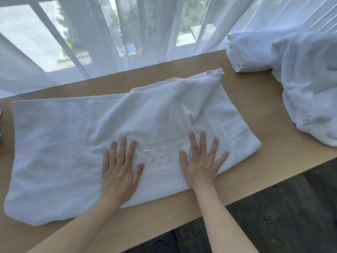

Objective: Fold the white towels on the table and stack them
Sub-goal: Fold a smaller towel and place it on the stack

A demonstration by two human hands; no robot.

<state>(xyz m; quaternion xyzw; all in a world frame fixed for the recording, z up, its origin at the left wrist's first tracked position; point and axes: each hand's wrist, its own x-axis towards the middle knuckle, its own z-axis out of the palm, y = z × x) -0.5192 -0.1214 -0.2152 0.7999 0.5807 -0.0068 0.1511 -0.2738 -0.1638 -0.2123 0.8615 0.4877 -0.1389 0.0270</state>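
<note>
One wrinkled white towel (73,143), half-flattened.

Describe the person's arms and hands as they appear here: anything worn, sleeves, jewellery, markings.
Both forearms are bare as far as the frame shows, with no sleeves in view. The left hand and the right hand wear no gloves. No rings, watch, bracelets or markings show on either hand or wrist. The fingernails look short and unpainted.

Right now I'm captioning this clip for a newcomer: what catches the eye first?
Two hands, left hand and right hand, press flat on a white towel spread across the wooden table. A heap of white towels sits at the far right, by sheer curtains.
</note>
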